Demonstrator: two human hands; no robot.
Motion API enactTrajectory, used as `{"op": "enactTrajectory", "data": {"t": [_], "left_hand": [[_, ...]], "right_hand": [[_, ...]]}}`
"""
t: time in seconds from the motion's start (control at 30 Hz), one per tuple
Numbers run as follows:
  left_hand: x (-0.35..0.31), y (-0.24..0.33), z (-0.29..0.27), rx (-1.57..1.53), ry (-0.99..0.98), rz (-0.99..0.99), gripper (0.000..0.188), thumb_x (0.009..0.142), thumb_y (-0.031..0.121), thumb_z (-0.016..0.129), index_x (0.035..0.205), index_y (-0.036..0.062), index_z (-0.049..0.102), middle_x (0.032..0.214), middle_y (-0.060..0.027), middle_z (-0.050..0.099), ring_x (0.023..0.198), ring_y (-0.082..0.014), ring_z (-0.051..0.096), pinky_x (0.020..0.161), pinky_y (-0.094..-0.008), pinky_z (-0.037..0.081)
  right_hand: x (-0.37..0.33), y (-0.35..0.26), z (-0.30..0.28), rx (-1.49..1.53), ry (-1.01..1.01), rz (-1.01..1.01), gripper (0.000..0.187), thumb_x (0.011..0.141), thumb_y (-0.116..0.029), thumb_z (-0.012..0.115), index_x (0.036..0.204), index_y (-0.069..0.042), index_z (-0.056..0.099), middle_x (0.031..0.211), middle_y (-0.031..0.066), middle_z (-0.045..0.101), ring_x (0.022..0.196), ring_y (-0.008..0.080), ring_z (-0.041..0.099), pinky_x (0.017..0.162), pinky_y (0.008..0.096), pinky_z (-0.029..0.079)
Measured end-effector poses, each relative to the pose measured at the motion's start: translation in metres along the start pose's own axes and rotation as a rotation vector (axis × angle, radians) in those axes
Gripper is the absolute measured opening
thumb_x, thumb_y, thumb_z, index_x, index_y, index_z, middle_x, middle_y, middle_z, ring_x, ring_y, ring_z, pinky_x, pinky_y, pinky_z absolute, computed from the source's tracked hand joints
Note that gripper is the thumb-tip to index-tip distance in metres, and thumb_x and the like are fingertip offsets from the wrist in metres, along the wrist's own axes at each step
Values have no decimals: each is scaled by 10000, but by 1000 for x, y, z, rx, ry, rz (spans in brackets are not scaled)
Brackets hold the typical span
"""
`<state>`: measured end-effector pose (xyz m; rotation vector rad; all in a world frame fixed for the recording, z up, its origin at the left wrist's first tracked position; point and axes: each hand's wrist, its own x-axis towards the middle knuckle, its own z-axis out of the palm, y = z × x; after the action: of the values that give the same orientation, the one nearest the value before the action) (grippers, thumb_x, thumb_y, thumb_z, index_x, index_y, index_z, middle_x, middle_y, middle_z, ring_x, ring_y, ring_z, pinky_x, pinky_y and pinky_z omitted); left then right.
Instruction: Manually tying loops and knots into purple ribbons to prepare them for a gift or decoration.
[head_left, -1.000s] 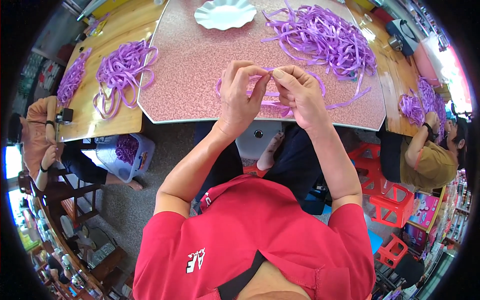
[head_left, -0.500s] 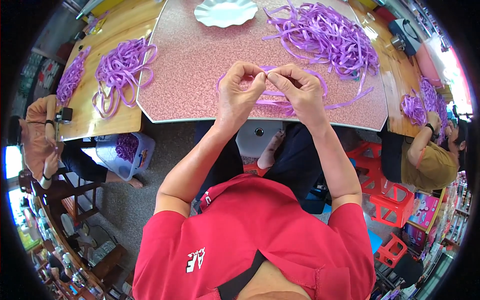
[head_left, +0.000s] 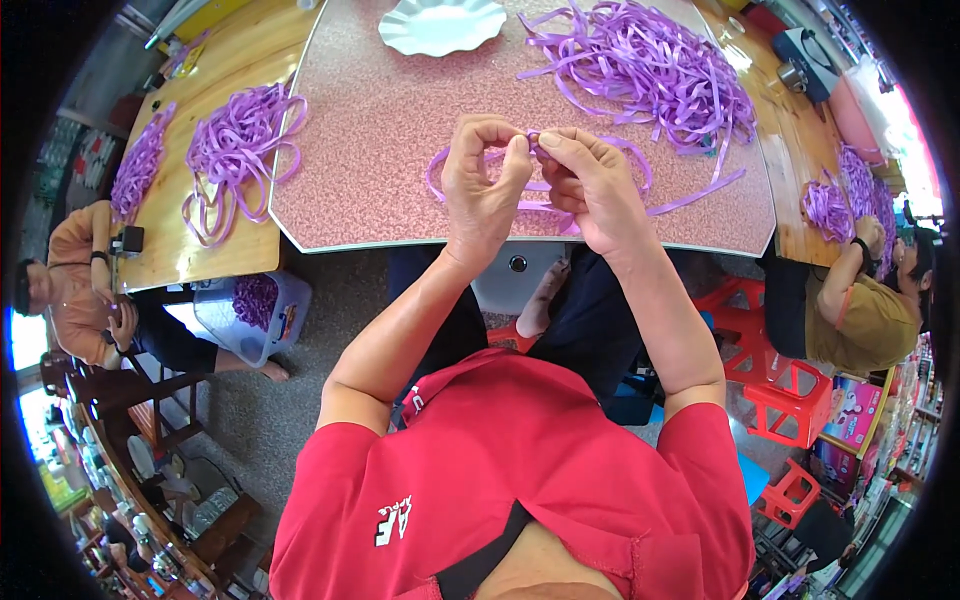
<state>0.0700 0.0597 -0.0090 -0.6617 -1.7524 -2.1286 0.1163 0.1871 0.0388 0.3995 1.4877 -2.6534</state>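
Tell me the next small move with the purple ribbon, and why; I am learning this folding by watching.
Probably draw the two hands slightly apart to snug the fold. The left hand and right hand meet fingertip to fingertip above the pink table, pinching one purple ribbon between them. Its loops hang slack on the table below, so the pinched spot looks unfinished.
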Motion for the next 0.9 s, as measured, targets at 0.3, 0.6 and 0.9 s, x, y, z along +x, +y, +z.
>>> {"op": "enactTrajectory", "data": {"t": [0.3, 0.6, 0.9], "left_hand": [[2, 16, -1, -368, -92, -401, 87, 982, 101, 554, 989, 16, 570, 945, -26, 579, 862, -80, 549, 793, -246, 458], [-3, 12, -7, -107, -248, -327, 286, 1034, 278, 496, 990, 3, 562, 918, -44, 603, 844, -108, 572, 792, -280, 479], [1, 22, -8, -640, -232, -631, 209, 1028, 256, 505, 997, 51, 534, 880, -24, 580, 818, -122, 570, 816, -292, 477]], "right_hand": [[0, -4, -8, -120, -30, -62, 105, 925, -182, 660, 937, -78, 668, 686, -60, 533, 493, -9, 350, 434, 166, 262], [-1, 3, -1, -343, -1, -355, 104, 944, -149, 638, 993, -58, 648, 684, -79, 504, 510, -13, 344, 444, 170, 258], [-1, 3, -5, -48, -113, -217, 98, 954, -147, 615, 1027, -88, 641, 755, -76, 559, 515, -32, 367, 450, 149, 271]]}}
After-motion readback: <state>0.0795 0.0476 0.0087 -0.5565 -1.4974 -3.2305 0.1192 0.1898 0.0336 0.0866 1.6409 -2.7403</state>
